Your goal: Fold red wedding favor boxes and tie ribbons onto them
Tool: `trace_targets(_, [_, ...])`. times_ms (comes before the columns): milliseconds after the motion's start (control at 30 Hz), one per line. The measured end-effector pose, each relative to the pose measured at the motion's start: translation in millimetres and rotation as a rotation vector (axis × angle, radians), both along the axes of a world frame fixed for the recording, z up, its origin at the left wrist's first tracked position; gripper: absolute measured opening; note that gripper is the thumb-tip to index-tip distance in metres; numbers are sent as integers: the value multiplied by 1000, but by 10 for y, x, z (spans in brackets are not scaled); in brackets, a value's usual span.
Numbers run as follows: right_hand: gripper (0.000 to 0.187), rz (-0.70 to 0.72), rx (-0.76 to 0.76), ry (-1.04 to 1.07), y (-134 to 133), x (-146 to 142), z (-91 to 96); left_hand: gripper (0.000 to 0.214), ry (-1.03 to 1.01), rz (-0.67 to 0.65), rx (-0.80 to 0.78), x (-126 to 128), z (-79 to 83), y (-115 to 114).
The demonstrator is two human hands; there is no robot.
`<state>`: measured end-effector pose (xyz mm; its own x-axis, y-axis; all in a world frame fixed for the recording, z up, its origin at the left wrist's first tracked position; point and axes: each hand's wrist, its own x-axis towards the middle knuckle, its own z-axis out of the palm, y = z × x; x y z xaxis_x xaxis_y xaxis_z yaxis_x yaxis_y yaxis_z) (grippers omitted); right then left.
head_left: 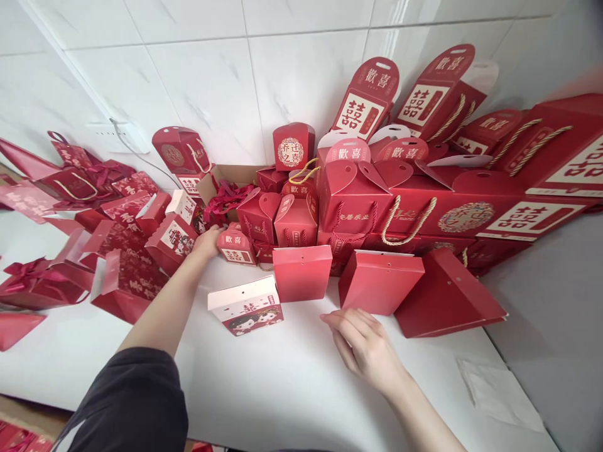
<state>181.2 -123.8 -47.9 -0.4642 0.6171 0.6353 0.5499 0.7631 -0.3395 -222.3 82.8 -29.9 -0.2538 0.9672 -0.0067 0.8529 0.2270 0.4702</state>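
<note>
My left hand reaches to the back of the table, at the left side of a small red gift box with white panels. Its fingertips are partly hidden there, so I cannot tell whether they grip. My right hand hovers over the table front, fingers curled together with nothing visible in them. Ahead of it stand a plain red box, a second red box and a larger red gift bag. Between my hands is a white-and-red box printed with cartoon figures.
Stacked red gift boxes with rope handles line the tiled wall. An open cardboard box holds dark red ribbons. Several red bags crowd the left side. A flat white packet lies at the right edge.
</note>
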Motion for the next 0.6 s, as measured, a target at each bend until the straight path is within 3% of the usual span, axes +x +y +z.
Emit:
trace_targets(200, [25, -8, 19, -15, -11, 4, 20, 19, 67, 1, 102, -122, 207, -61])
trace_targets(367, [24, -17, 22, -16, -7, 12, 33, 40, -3, 91, 227, -183, 530, -247])
trace_targets(600, [23, -14, 34, -26, -11, -3, 38, 40, -199, 39, 139, -24, 870, -647])
